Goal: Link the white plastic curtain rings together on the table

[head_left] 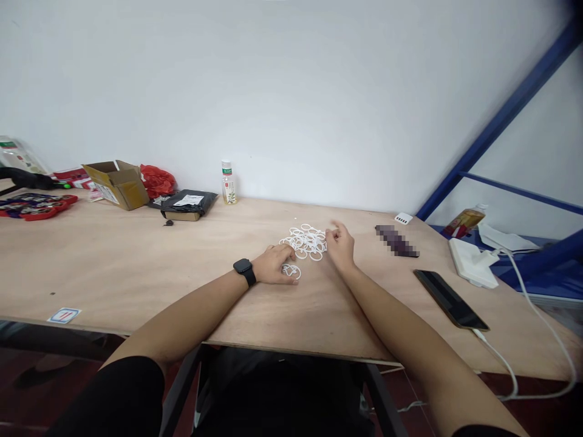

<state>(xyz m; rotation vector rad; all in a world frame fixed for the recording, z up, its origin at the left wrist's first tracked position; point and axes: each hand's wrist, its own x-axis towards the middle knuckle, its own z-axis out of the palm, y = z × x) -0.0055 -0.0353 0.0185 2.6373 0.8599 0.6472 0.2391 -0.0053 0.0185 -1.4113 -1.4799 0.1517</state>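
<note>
A loose pile of thin white rings (310, 238) lies on the wooden table in front of me. My left hand (274, 264), with a black watch on its wrist, rests palm down at the pile's near left edge. Its thumb and fingers are apart, and a few white rings (291, 271) lie on the table between them. At the pile's right edge is my right hand (340, 244), its fingers partly curled and its raised index finger smeared by motion. Whether it grips a ring there cannot be made out.
To the right lie a phone (450, 298) on a charging cable, a white power strip (472, 262) and a pixelated dark item (396, 241). A bottle (228, 183), a black parcel (189, 203) and an open cardboard box (119, 185) stand along the back left.
</note>
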